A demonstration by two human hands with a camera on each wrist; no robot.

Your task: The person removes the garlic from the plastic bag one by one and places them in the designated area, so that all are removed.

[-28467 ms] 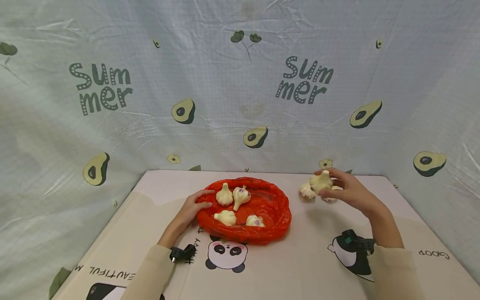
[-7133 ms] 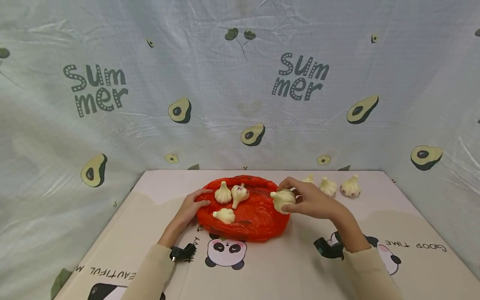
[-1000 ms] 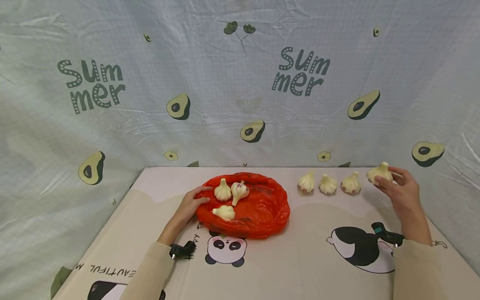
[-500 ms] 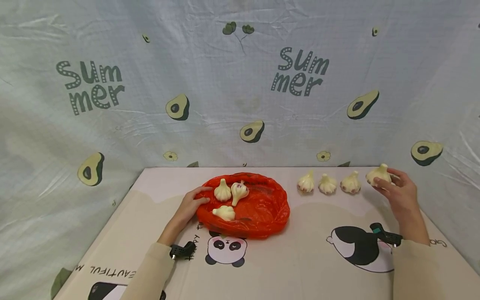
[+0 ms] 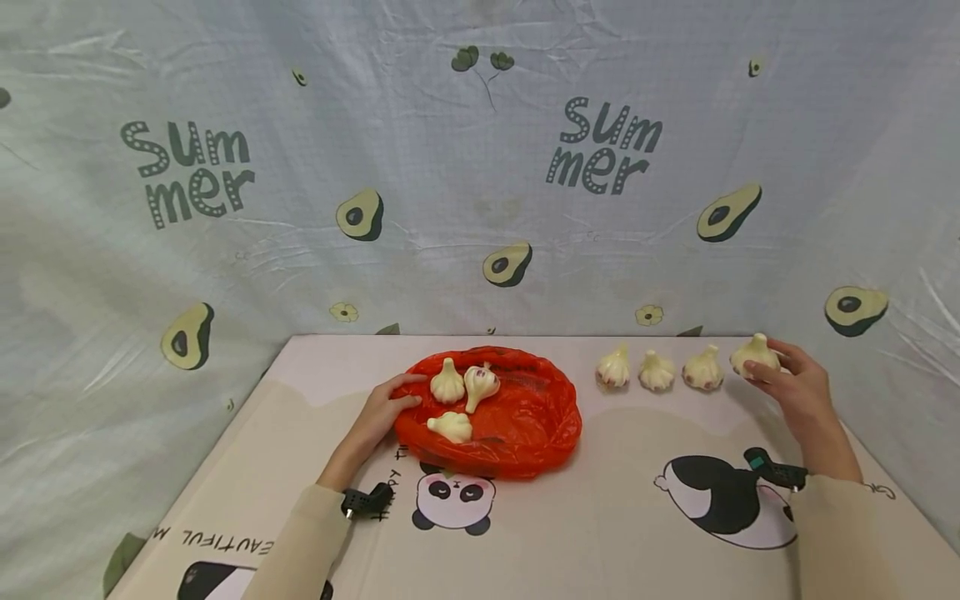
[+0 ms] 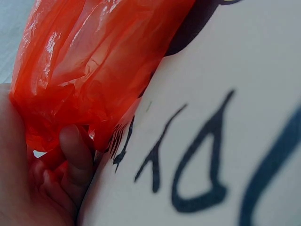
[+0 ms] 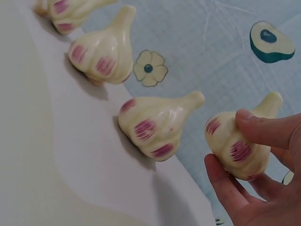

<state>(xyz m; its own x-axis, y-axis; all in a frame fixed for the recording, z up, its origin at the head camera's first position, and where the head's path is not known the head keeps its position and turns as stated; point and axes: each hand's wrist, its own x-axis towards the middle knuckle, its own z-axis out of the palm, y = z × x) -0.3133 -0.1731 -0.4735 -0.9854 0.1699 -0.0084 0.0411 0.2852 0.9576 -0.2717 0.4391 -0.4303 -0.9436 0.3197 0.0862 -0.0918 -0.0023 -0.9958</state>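
Observation:
My right hand [image 5: 806,392] holds a garlic bulb [image 5: 753,355] at the right end of a row, with thumb and fingers around its sides. In the right wrist view that bulb [image 7: 240,146] has purple streaks and appears just off the table. Beside it stand three more garlic bulbs, the nearest being a streaked bulb [image 7: 153,127]. My left hand [image 5: 377,414] grips the left rim of a round, open red plastic bag [image 5: 525,454]; its curled fingers [image 6: 75,150] show against the plastic. Three bulbs lie inside the bag, one of them a bulb [image 5: 450,427] near the front.
The table [image 5: 600,517] wears a pale cover printed with pandas and lettering. A curtain [image 5: 420,167] with avocado prints hangs behind the table and along both sides. The row of bulbs stands near the table's back edge, right of the bag.
Seven seconds ago my right hand held a bulb over the bag's right side; since then it has moved to the row's right end. Over the last second it lowers the bulb slightly. My left hand stays.

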